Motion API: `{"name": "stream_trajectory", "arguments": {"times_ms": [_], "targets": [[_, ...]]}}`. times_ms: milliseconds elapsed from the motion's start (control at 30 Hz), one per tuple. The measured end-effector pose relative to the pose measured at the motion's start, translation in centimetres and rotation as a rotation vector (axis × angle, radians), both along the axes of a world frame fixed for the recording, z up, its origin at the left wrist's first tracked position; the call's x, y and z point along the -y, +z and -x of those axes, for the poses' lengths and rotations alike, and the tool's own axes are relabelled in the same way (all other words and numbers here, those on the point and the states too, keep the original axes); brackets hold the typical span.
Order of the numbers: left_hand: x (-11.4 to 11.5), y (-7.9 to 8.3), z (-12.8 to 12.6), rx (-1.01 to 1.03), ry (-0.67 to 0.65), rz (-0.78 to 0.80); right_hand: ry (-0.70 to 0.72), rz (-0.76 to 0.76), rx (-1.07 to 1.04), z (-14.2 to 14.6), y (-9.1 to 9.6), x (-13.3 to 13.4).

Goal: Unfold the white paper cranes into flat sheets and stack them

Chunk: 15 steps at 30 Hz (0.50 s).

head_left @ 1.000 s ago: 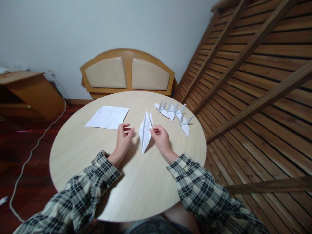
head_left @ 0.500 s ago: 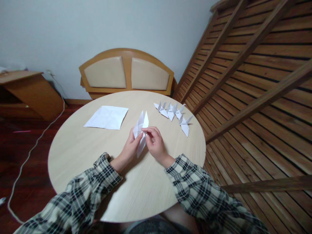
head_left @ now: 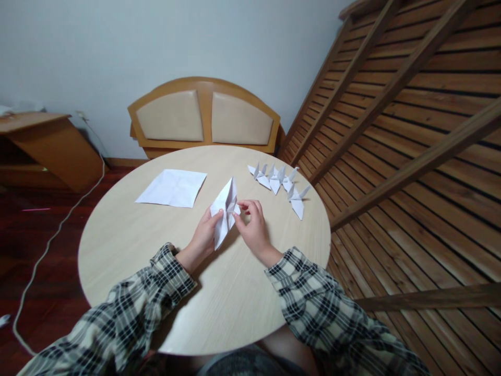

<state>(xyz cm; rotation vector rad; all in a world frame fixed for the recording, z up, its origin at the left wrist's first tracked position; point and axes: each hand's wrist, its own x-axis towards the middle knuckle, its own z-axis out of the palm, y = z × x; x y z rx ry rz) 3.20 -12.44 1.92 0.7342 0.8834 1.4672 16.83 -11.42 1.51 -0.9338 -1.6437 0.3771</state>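
Note:
A partly folded piece of white origami paper (head_left: 224, 201) is held above the middle of the round table, its long points aimed up and down. My left hand (head_left: 204, 231) grips it by the left side, thumb on the front face. At its right edge, my right hand (head_left: 253, 228) pinches the paper between thumb and curled fingers. Several finished white paper cranes (head_left: 275, 180) stand in a cluster to the right, beyond my right hand. A flat white sheet with crease lines (head_left: 171, 188) lies to the left.
The round pale wooden table (head_left: 129, 256) fills the middle. Behind it rises a wooden headboard with cream panels (head_left: 242, 119). A slatted wooden partition (head_left: 410, 172) leans along the right. At far left are a wooden cabinet (head_left: 55, 151) and a white cable (head_left: 50, 237) on the dark floor.
The folded paper has turned in my hands, and its two upper points now appear closer together. My right fingers have shifted slightly outward to its right edge. The cranes and flat sheet stay put.

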Motion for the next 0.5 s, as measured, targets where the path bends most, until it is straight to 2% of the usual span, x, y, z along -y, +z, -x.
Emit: {"name": "stream_trajectory", "arguments": {"times_ms": [133,300,500], "targets": [[-0.24,-0.08,0.21,0.033,-0.024,0.035,-0.011,0.058,0.044,-0.13,0.1,0.01],[-0.37,-0.48,0.46,0.067,-0.059,0.079,0.0,0.057,0.063,-0.16,0.27,0.22],[-0.2,-0.8,0.05,0.045,-0.045,0.003,-0.088,0.079,0.169,0.01,0.38,0.44]]}}
